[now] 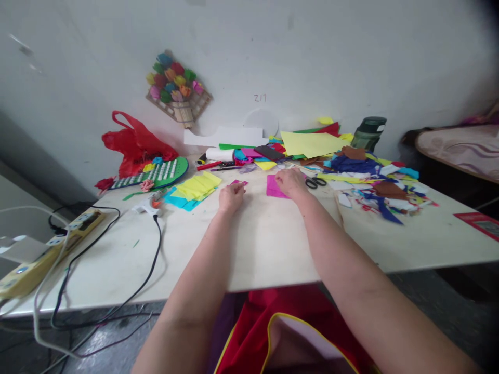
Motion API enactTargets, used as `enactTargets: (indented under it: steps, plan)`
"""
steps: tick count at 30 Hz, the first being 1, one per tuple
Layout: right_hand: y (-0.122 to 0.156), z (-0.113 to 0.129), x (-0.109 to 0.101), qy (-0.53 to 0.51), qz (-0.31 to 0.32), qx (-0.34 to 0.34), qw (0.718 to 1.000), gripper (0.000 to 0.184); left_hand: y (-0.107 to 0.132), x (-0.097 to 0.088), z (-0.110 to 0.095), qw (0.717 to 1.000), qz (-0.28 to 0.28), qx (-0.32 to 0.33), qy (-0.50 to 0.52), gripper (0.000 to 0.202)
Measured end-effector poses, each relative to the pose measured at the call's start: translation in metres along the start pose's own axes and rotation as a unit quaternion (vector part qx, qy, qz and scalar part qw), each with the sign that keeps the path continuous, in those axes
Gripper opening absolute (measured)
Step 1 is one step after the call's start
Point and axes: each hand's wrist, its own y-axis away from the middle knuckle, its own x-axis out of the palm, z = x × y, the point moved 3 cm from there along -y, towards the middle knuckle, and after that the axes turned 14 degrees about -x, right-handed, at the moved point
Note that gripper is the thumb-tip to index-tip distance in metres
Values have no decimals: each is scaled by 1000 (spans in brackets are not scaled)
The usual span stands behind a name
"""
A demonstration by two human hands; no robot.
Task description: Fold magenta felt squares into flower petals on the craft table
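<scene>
My left hand (231, 198) rests on the pale table (265, 244) with its fingers curled on a small pink paper scrap (238, 183). My right hand (290, 183) lies on a larger magenta paper sheet (274, 187), its fingers bent and pressed onto the sheet's upper edge. Black-handled scissors (315, 182) lie just to the right of my right hand. A stack of yellow and blue paper squares (194, 188) sits to the left of my left hand.
A heap of coloured paper scraps (370, 179) fills the right back of the table, with a green bottle (368, 133) behind it. A red plastic bag (134, 145), a glue gun (150, 203), black cables (117, 280) and a yellow power strip (47, 249) occupy the left. A paper flower basket (177, 88) hangs on the wall.
</scene>
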Motion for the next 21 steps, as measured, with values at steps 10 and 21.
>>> enactTargets:
  steps: [10,21]
  plan:
    - [-2,4,17,27,125,10,992,26,1,3,2,999,31,-25,22,30]
    - [-2,3,23,14,103,23,994,27,1,3,3,997,42,-38,53,30]
